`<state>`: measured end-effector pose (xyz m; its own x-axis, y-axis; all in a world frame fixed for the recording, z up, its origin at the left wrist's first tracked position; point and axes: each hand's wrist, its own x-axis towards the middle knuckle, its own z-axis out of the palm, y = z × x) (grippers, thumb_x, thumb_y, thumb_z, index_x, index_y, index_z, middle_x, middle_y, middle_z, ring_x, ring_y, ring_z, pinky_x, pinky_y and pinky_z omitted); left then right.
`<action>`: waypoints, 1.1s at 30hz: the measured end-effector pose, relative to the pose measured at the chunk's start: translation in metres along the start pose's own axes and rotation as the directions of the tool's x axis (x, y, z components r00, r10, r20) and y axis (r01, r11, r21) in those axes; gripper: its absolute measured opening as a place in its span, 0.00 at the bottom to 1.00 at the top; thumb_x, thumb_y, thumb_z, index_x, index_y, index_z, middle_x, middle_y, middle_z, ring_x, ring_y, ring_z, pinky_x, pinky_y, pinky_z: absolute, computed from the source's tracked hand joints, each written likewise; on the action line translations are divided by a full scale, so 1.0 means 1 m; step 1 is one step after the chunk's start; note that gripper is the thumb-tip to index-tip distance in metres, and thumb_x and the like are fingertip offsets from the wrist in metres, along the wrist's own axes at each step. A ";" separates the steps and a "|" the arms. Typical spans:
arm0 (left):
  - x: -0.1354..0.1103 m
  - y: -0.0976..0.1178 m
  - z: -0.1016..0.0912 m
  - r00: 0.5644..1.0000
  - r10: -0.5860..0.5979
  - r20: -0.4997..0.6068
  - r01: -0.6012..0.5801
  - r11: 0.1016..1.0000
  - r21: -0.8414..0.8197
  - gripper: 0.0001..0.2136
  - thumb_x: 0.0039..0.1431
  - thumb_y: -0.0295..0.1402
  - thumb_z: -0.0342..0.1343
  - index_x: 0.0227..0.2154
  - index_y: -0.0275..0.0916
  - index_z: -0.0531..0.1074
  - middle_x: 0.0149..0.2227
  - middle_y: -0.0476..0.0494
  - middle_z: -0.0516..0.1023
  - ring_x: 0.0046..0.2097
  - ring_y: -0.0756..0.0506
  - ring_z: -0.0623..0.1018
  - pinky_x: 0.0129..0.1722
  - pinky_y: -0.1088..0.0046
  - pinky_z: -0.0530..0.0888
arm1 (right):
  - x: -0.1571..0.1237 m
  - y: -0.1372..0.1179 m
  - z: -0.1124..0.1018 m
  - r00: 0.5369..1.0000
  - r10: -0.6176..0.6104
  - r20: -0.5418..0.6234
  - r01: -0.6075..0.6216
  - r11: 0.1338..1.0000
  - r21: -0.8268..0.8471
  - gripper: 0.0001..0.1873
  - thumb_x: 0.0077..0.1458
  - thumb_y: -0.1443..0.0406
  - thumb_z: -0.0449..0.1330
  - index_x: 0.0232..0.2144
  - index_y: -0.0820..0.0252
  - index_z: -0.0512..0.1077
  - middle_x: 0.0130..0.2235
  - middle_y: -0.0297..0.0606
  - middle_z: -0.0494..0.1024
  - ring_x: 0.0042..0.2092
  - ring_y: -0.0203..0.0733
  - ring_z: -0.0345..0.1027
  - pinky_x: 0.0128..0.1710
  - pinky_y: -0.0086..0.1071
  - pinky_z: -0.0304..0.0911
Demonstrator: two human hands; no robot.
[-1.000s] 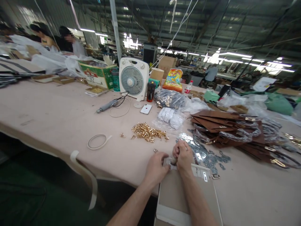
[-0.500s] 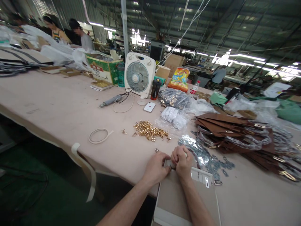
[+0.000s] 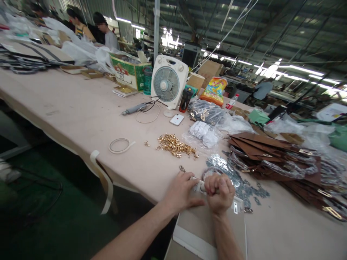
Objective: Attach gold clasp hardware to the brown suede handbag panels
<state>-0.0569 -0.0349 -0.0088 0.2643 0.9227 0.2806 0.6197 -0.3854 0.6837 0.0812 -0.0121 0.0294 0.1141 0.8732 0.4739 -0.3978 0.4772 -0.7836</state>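
Observation:
My right hand [image 3: 220, 191] is closed in a fist above the far end of a flat beige panel [image 3: 192, 225]. A pale, rounded, handle-like object [image 3: 201, 185] sticks out of the fist on its left side; the rest is hidden by the fingers. My left hand [image 3: 182, 191] rests on the panel's far left corner, fingers stretched out and thumb spread apart from them. A small metal clasp [image 3: 182, 168] lies on the table just beyond the left fingertips. At the panel's right edge are a silver plate with holes [image 3: 235, 207] and another metal clasp [image 3: 248, 210].
Gold fittings [image 3: 176, 145] lie heaped ahead, with thin grey metal plates [image 3: 251, 191] to the right. Brown leather pieces [image 3: 260, 148] are stacked beyond those. A tape roll [image 3: 119, 145], a corded screwdriver [image 3: 134, 109], a phone [image 3: 177, 119] and a fan [image 3: 168, 81] are on the table [image 3: 81, 119].
My right fist has moved right, away from the left hand, and the pale object now shows beside it. My left fingers and thumb have spread wider. The view has shifted slightly.

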 end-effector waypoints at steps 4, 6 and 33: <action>0.000 0.003 -0.004 1.000 -0.021 0.008 0.021 1.000 -0.006 0.25 0.47 0.44 0.76 0.49 0.49 0.78 0.56 0.47 0.75 0.53 0.38 0.72 0.55 0.60 0.72 | -0.014 0.006 0.004 0.993 -0.023 0.120 0.035 0.995 -0.096 0.20 0.68 0.62 0.57 0.22 0.56 0.63 0.20 0.28 0.62 0.21 0.35 0.56 0.22 0.32 0.53; 0.000 0.004 -0.005 0.999 -0.030 0.022 0.030 1.000 -0.009 0.22 0.47 0.39 0.75 0.47 0.49 0.79 0.56 0.47 0.76 0.53 0.38 0.72 0.54 0.61 0.72 | -0.021 0.013 0.003 0.989 -0.039 0.145 0.060 0.987 -0.149 0.20 0.68 0.62 0.56 0.22 0.56 0.63 0.20 0.29 0.63 0.22 0.35 0.57 0.23 0.32 0.53; 0.002 0.006 -0.004 1.000 0.007 -0.024 -0.008 1.000 -0.029 0.26 0.47 0.49 0.75 0.47 0.46 0.76 0.50 0.45 0.78 0.49 0.38 0.74 0.50 0.61 0.72 | 0.005 0.009 0.004 0.983 0.178 0.052 -0.167 0.971 -0.169 0.24 0.67 0.56 0.59 0.20 0.55 0.60 0.18 0.26 0.58 0.19 0.32 0.50 0.18 0.28 0.47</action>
<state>-0.0558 -0.0354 -0.0017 0.2510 0.9199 0.3012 0.5960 -0.3920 0.7008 0.0746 -0.0041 0.0262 -0.0057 0.9378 0.3473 -0.2518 0.3347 -0.9080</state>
